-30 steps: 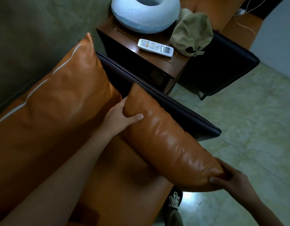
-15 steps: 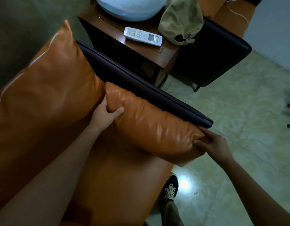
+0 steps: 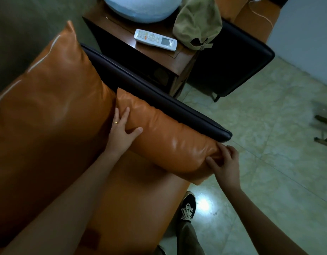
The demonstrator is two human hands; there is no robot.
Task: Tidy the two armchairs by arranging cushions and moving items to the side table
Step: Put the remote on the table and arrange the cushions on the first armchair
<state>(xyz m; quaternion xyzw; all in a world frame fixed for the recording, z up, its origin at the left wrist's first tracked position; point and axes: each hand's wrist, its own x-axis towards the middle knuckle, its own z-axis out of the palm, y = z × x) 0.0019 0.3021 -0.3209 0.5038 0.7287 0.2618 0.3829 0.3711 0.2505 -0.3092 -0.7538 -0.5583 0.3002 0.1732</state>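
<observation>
Gripping 1 side cushion [image 3: 164, 138], left hand [image 3: 122, 134], right hand [image 3: 226, 163], 1 remote [image 3: 155, 39]

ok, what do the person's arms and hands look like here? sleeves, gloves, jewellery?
Left forearm and right forearm are bare, with no sleeves, gloves or watch in view. The left hand wears a thin gold ring on one finger. The right hand shows no jewellery on the parts visible.
</observation>
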